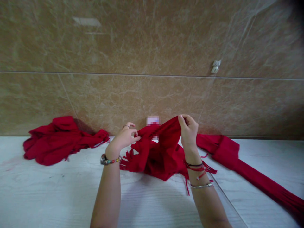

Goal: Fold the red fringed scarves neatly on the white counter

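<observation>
A red fringed scarf (163, 158) lies bunched in the middle, its upper part lifted between my two hands. My left hand (124, 137) pinches the cloth at its left side, with thumb and fingers closed on it. Higher up, my right hand (189, 129) grips a corner of the same scarf, pulling the edge up at a slant. Fringe hangs out at the scarf's lower left and near my right wrist. Behind the cloth a small white label-like patch (152, 120) shows, blurred out. The folds hide part of the scarf's underside.
A crumpled red cloth (52, 142) lies at the left against the wall. On the right, a folded red scarf (228, 152) stretches toward the lower right corner. The pale wood-look surface (59, 196) meets a brown marbled wall (118, 98) bearing a small white fitting (216, 66).
</observation>
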Available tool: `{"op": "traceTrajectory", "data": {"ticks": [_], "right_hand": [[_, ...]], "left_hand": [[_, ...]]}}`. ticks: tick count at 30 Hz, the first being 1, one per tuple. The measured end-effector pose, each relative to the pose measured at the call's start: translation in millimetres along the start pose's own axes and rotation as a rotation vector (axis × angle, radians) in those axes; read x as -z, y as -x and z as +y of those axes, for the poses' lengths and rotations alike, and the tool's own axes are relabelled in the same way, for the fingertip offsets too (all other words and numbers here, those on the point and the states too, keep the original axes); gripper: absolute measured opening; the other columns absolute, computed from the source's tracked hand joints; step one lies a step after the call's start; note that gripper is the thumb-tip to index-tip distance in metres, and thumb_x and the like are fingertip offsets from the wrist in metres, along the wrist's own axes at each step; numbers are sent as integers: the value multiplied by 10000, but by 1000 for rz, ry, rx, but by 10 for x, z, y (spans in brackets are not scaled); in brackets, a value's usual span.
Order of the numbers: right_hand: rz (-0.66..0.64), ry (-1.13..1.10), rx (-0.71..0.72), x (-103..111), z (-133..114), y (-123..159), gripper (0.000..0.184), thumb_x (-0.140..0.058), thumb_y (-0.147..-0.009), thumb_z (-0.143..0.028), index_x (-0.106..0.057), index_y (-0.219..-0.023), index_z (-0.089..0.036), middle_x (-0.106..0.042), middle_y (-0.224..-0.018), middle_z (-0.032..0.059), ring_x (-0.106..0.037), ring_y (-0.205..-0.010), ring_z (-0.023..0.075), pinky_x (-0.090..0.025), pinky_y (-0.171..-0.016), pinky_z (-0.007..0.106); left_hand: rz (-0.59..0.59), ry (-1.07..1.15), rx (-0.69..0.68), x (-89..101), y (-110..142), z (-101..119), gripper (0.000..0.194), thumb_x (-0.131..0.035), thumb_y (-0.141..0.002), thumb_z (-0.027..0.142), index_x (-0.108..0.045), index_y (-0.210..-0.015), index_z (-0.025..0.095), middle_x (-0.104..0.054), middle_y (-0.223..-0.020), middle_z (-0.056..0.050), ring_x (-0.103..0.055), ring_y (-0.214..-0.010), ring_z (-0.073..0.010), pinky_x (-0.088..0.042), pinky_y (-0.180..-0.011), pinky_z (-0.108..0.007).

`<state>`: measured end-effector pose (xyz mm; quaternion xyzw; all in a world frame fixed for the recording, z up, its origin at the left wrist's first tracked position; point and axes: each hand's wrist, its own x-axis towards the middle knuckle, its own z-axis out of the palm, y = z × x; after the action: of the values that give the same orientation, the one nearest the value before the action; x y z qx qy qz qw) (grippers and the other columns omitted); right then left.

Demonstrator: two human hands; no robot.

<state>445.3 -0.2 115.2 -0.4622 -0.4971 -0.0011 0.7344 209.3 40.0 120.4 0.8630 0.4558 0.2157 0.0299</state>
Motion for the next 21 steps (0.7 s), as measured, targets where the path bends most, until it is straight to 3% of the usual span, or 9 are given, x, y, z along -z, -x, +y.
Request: {"op": "traceTrajectory", "data": {"ticks": [3, 5, 9, 12, 14, 17, 21], "right_hand": [[-30, 4, 4, 3, 13, -13, 222, -540, -753, -375, -598, -682, -172, -587, -617, -1, -517, -589, 133, -385, -552, 244], [-64, 23, 7, -20, -18, 11, 218, -538, -756, -372, -597, -686, -175, -591, -628, 2, -521, -595, 135, -389, -563, 249], [-78, 68, 17, -44, -95, 54, 223, -529, -766, -378, -600, -708, -174, -597, -644, 9, -531, -603, 140, -396, -578, 258], [-44, 67, 33, -21, -114, 47, 229, -525, -770, -384, -594, -702, -176, -595, -641, 10, -532, -610, 143, -403, -586, 259], [-22, 55, 42, -6, -113, 36, 229, -523, -773, -384, -590, -702, -177, -595, -645, 11, -535, -618, 145, -408, -590, 257], [-6, 49, 50, -1, -113, 32, 223, -522, -778, -379, -586, -705, -178, -595, -648, 11, -538, -623, 144, -412, -592, 256], [11, 57, 62, -5, -124, 39, 225, -519, -785, -378, -587, -707, -178, -598, -659, 10, -539, -623, 141, -411, -595, 257]], "left_hand": [[-76, -24, 96, -89, -46, 12, 150, -518, -779, 299, -598, -762, 173, -604, -854, -51, -562, -793, -178, -412, -722, -276], [-95, -4, 162, -136, -60, 87, 225, -468, -815, 363, -589, -832, 174, -629, -779, -47, -572, -715, -177, -404, -636, -267], [-174, 34, 135, -207, -67, 298, 265, -554, -754, 429, -616, -836, 185, -667, -823, -66, -602, -724, -189, -389, -589, -248], [-97, -19, 164, -239, -84, 428, 217, -553, -770, 379, -645, -807, 186, -679, -829, -83, -616, -773, -197, -392, -627, -249], [-91, -43, 214, -247, -92, 483, 332, -490, -801, 459, -655, -782, 172, -678, -799, -109, -623, -758, -213, -397, -625, -264], [-213, -52, 247, -257, -88, 520, 475, -448, -776, 577, -661, -746, 154, -674, -764, -141, -630, -742, -247, -407, -605, -284], [-239, -22, 194, -313, -74, 521, 375, -576, -720, 482, -644, -898, 159, -673, -894, -146, -625, -837, -260, -425, -645, -281]]}}
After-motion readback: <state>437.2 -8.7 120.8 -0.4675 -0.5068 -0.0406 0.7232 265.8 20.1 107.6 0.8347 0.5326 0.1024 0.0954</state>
